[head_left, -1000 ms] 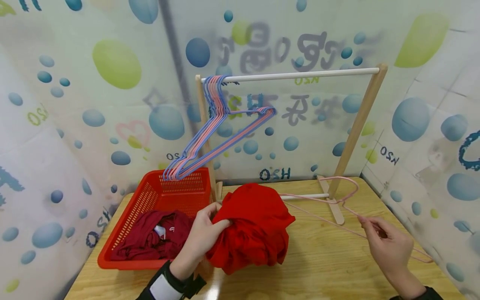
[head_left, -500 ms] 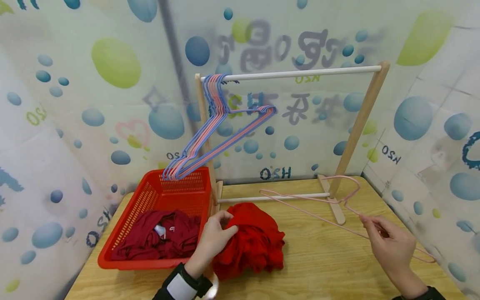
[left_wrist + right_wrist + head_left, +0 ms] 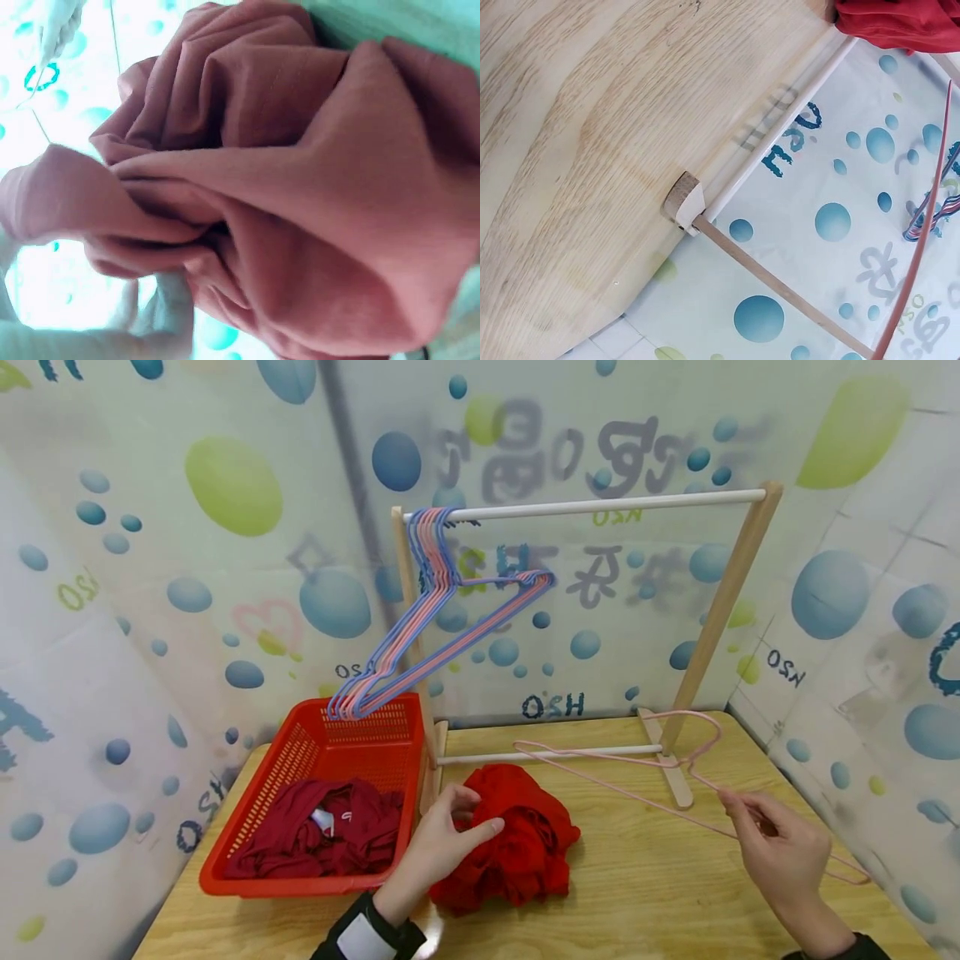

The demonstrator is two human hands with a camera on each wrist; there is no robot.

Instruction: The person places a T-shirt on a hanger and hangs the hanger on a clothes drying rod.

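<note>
A red cloth garment [image 3: 525,843] lies bunched on the table, its folds filling much of the left wrist view. My left hand [image 3: 438,839] is at its left side, thumb [image 3: 483,832] and fingers spread apart over the near folds. On the right, my right hand [image 3: 783,852] pinches a pink wire hanger [image 3: 637,795] between thumb and fingers. The hanger is held low over the table, with its hook pointing away from me; part of its wire also crosses the right wrist view [image 3: 922,240].
A red basket [image 3: 300,887] at the left contains a dark red garment [image 3: 322,835]. Behind the bunched cloth stands a wooden rack with a white rail [image 3: 600,511]. Several blue and pink hangers [image 3: 435,585] hang at the rail's left end, reaching out over the basket.
The red garment has come down onto the table and slumped lower. My left hand has shifted slightly right and its thumb has spread from the fingers. The right hand keeps its pinch on the hanger.
</note>
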